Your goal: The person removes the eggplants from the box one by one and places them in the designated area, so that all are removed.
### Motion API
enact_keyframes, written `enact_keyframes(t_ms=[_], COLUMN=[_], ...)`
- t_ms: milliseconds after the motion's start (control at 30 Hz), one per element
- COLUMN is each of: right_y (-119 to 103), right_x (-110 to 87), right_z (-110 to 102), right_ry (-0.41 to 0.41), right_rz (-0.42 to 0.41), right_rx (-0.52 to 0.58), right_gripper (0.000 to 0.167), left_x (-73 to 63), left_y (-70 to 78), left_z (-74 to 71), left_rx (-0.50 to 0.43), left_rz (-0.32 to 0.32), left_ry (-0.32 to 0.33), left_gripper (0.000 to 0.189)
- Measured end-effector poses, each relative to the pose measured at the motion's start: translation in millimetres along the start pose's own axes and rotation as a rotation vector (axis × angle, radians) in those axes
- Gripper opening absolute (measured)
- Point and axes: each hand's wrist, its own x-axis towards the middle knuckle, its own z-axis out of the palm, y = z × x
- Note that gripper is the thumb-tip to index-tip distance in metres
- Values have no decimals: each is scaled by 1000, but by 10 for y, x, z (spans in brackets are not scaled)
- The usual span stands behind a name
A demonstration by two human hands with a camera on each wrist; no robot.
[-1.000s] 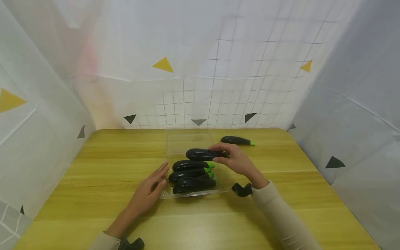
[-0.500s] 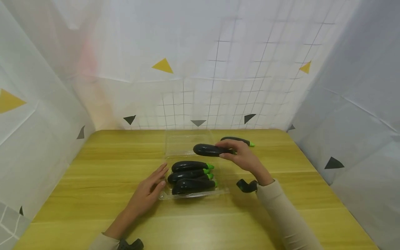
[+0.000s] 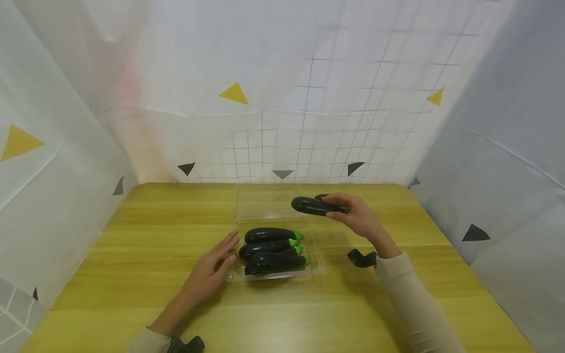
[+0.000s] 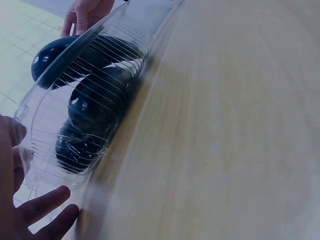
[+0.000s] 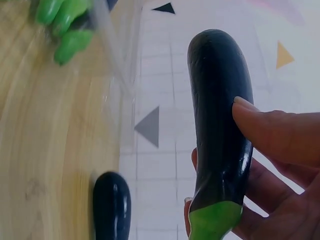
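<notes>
Pinches a glossy black, green-capped eggplant point(image 3: 309, 206) in the right hand point(image 3: 358, 215), now aloft farther right than before, toward the far edge of a yellow wooden table point(image 3: 132, 274), near a loose black eggplant point(image 5: 111, 205). Keeps the left hand point(image 3: 207, 269), with fingers extended, at the left edge of an open, clear plastic box point(image 3: 282, 277) holding four matching eggplants point(image 3: 267, 247).

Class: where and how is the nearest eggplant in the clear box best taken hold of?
Grip the front eggplant probably by its slimmer neck, near the green cap, coming from above right: its fat end points left, toward the left hand, and the clear box is open on top.
</notes>
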Motion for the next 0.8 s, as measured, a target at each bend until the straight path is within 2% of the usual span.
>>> enact_keyframes(t_ms=[333, 533, 800], right_y=[178, 315, 406], right_x=[52, 50, 59], right_z=[-173, -234, -272], right_ry=[7, 8, 2], right_rz=[34, 29, 18], right_rx=[-53, -80, -78], right_gripper=[37, 37, 37], left_x=[-16, -11, -1], left_y=[-10, -1, -20], left_z=[10, 4, 14], left_rx=[-8, -14, -17], left_rz=[19, 2, 11], left_ry=[20, 6, 10], left_gripper=[49, 48, 47])
